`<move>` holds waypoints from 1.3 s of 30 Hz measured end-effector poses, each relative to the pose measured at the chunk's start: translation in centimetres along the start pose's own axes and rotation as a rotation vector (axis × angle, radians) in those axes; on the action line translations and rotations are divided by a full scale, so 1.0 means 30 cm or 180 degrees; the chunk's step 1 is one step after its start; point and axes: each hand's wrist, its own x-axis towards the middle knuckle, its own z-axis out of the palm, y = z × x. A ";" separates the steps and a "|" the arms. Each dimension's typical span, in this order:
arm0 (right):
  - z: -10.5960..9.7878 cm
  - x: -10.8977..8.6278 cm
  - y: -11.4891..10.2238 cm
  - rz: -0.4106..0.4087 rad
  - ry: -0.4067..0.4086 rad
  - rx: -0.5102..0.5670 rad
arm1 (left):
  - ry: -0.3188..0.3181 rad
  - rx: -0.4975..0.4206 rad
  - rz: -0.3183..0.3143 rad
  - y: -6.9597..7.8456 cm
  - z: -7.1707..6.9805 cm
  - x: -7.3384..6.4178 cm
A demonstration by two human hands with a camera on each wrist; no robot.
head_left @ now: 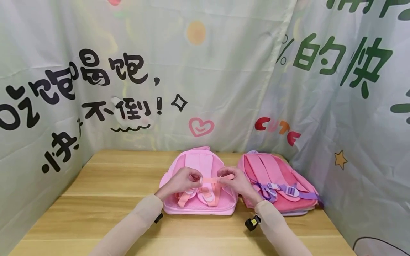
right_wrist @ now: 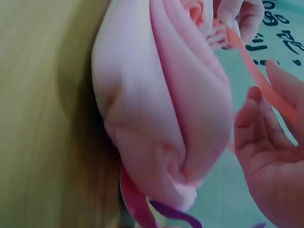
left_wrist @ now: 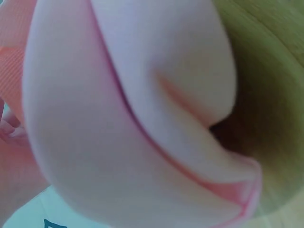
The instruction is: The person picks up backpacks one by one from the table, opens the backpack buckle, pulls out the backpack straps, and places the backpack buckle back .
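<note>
Coral strap (head_left: 209, 180) stretched between both hands, over the middle of a light-pink backpack (head_left: 200, 165) on the wood-grain table (head_left: 121, 199). We note its long axis running left to right, crossing the pack's top-to-bottom line and rising slightly at the right.

Left hand (head_left: 184, 179): thumb and fingers pinched together at the strap's left end, at a small white buckle (head_left: 201, 180). We cannot tell from here how the webbing threads through it. Right hand (head_left: 237, 179): thumb and fingers curled about the strap further along, with a short tail showing past the fingertips, over the hand. How firm that hold is, we cannot tell.

The relation that counts, in our judgement: buckle and left fingertips at one end, right fingers near the other, the strap lying straight between. The left hand is nearer the buckle, the right nearer the tail; any pull would have to follow that line.

Below the hands, we see more coral webbing (head_left: 182, 199) hanging in loops against the mesh back panel (head_left: 196, 202), which faces the person. To the right, just beside it, lies a darker pink backpack (head_left: 288, 170) with purple webbing (head_left: 309, 195) and a pale buckle (head_left: 292, 191). Neither hand touches that one.
</note>
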 end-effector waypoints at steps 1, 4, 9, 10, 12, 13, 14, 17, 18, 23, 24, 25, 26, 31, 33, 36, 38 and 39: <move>-0.007 0.001 0.006 -0.0041 -0.0104 -0.0088 | -0.0010 0.0002 -0.0007 0.004 0.001 0.000; -0.018 0.003 0.019 -0.0175 -0.0353 -0.0368 | -0.0043 0.0002 -0.0008 0.014 0.004 0.002; -0.003 0.005 0.023 -0.0281 -0.0514 -0.0608 | -0.0109 -0.0006 0.0023 0.016 0.006 0.008; 0.004 0.005 0.022 -0.0294 -0.0526 -0.0591 | -0.0119 -0.0018 0.0023 0.016 0.006 0.010; 0.020 0.009 0.024 -0.0322 -0.0514 -0.0554 | -0.0120 -0.0062 0.0015 0.015 0.007 0.015; 0.029 0.010 0.023 -0.0328 -0.0496 -0.0540 | -0.0114 -0.0108 0.0006 0.014 0.008 0.018; 0.037 0.011 0.022 -0.0339 -0.0467 -0.0528 | -0.0100 -0.0149 -0.0008 0.014 0.009 0.020; 0.061 0.015 0.021 -0.0361 -0.0366 -0.0521 | -0.0047 -0.0263 -0.0034 0.012 0.010 0.026; 0.069 0.015 0.018 -0.0363 -0.0331 -0.0530 | -0.0026 -0.0293 -0.0044 0.012 0.011 0.027; 0.104 0.023 0.011 -0.0403 -0.0124 -0.0745 | 0.0060 -0.0406 -0.0101 0.009 0.012 0.031; 0.110 0.025 0.009 -0.0409 -0.0092 -0.0786 | 0.0074 -0.0420 -0.0113 0.010 0.014 0.032; 0.115 0.026 0.008 -0.0426 -0.0076 -0.0811 | 0.0083 -0.0426 -0.0107 0.011 0.015 0.032; 0.119 0.028 0.007 -0.0465 -0.0075 -0.0820 | 0.0093 -0.0431 -0.0104 0.011 0.016 0.032; 0.134 0.030 0.009 -0.0640 -0.0097 -0.0803 | 0.0047 -0.0438 -0.0037 0.011 0.018 0.030; 0.136 0.030 0.014 -0.0603 -0.0050 -0.0784 | 0.0009 -0.0475 -0.0070 0.007 0.017 0.028; 0.134 0.027 0.020 -0.0467 0.0035 -0.0744 | -0.0039 -0.0517 -0.0127 -0.003 0.012 0.024; 0.130 0.026 0.025 -0.0395 0.0086 -0.0757 | -0.0056 -0.0527 -0.0140 -0.009 0.009 0.022; 0.127 0.025 0.025 -0.0365 0.0094 -0.0756 | -0.0060 -0.0519 -0.0141 -0.012 0.008 0.020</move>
